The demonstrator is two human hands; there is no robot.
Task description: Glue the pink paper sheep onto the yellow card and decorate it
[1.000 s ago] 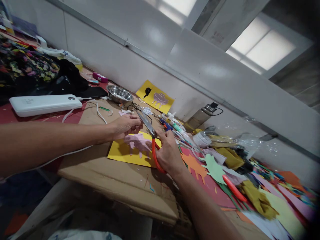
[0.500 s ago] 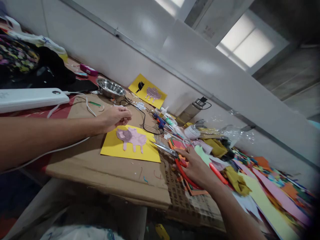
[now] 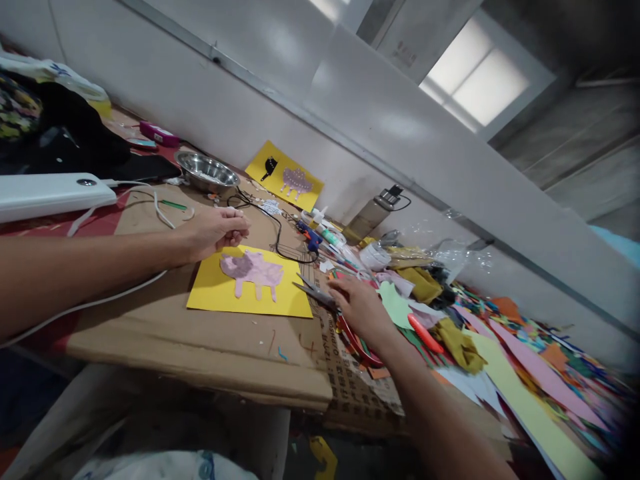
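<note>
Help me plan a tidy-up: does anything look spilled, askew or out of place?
Yes: on the right, coloured paper lies in a jumbled heap, pieces overlapping at all angles. A small blue scrap also lies loose on the cardboard near its front edge, away from the heap.

Open cardboard (image 3: 160,333) before yellow card (image 3: 210,287), black cable (image 3: 279,233) behind

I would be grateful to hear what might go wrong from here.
The scissors' open blades reach over the nearer yellow card's edge, so they might nick it. The black cord loops near that card and could snag. The white cable passes under the left forearm, which might tug it.
</note>
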